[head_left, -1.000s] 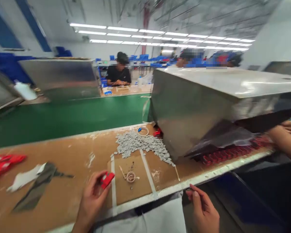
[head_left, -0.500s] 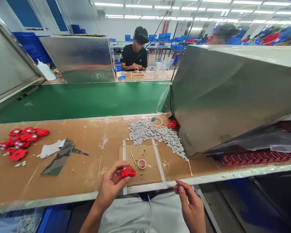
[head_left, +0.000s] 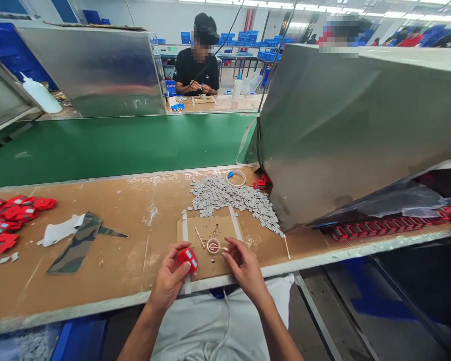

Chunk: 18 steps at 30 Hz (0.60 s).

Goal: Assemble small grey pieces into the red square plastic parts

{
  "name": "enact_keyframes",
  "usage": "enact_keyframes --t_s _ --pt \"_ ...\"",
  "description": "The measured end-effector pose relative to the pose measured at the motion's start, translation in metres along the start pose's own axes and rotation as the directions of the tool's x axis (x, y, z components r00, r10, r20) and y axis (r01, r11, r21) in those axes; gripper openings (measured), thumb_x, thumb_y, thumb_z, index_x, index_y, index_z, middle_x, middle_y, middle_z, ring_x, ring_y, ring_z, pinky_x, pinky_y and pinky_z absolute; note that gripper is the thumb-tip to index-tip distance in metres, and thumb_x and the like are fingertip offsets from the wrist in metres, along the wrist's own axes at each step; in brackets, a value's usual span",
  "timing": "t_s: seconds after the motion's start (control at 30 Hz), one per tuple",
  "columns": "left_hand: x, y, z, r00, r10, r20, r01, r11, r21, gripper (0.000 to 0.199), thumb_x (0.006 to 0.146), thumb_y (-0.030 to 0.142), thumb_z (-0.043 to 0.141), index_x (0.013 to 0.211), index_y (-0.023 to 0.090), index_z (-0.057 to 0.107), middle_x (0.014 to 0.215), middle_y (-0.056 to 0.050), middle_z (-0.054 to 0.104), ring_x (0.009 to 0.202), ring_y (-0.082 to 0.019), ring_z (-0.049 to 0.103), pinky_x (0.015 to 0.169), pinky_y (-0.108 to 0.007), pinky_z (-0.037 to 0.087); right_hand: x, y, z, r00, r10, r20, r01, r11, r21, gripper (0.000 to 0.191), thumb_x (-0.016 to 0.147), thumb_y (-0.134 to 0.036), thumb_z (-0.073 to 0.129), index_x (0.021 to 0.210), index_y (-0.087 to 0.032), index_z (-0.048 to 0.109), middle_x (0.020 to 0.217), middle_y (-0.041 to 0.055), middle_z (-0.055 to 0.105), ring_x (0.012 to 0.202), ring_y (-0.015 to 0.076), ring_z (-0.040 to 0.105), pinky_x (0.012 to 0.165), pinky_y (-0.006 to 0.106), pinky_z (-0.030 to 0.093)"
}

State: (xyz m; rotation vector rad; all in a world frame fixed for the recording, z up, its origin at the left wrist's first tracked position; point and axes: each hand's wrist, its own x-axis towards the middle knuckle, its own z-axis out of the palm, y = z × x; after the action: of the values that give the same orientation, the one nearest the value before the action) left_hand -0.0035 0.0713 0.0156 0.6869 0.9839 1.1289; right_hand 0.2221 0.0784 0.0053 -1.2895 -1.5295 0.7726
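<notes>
My left hand is closed on a red car-shaped plastic part, its pale grey patches facing up, above the left side of a cardboard mat. Over the mat's right side, my right hand has thumb and forefinger apart on either side of the end of a thin white stick. The stick's other end rests in a small round cup of reddish-brown contents. Left of the cup lies a short pale stick. A small dark round piece sits just in front of the cup.
Behind the mat spreads a heap of small grey tiles, with a tape roll at its back. Red parts and a camouflage scrap lie left. A large metal box stands right, beside a red row. A co-worker sits opposite.
My right hand has moved left and forward from the table's front edge to the stick in the cup. My left hand has turned the red part so its grey patches show.
</notes>
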Motion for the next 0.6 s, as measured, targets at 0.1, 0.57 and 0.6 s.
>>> enact_keyframes --t_s 0.1,0.57,0.6 --pt "-0.001 -0.006 -0.001 1.000 0.005 0.020 -0.007 0.994 0.106 0.056 0.069 0.044 0.093 0.117 0.021 0.073 0.100 -0.005 0.072 0.087 -0.019 0.073 0.087 -0.032 0.060 0.008 -0.002 0.004 0.999 -0.050 0.019 0.050 0.999 -0.012 0.020 0.099 -0.030 0.059 0.107 -0.021 0.075 0.090 0.0072 0.074 0.075 0.0177 0.068 0.064 0.027 0.055" --pt "-0.002 -0.009 -0.007 0.982 0.048 0.184 -0.106 0.941 0.320 0.052 0.074 0.038 0.088 0.121 0.019 0.076 0.123 -0.018 0.077 0.100 -0.028 0.076 0.092 -0.041 0.063 0.020 0.002 0.009 0.985 -0.134 -0.105 0.138 0.990 0.026 0.019 0.097 -0.034 0.062 0.085 -0.022 0.072 0.087 0.0082 0.077 0.081 0.0207 0.073 0.073 0.032 0.060" --pt "-0.002 -0.008 -0.007 0.978 0.077 0.196 -0.143 0.924 0.353 0.046 0.075 0.037 0.087 0.116 0.019 0.078 0.122 -0.017 0.077 0.106 -0.029 0.074 0.096 -0.042 0.061 0.018 0.004 0.010 0.989 -0.092 -0.114 0.099 0.993 0.061 0.020 0.097 -0.036 0.064 0.084 -0.021 0.071 0.088 0.0083 0.077 0.082 0.0209 0.074 0.074 0.033 0.060"
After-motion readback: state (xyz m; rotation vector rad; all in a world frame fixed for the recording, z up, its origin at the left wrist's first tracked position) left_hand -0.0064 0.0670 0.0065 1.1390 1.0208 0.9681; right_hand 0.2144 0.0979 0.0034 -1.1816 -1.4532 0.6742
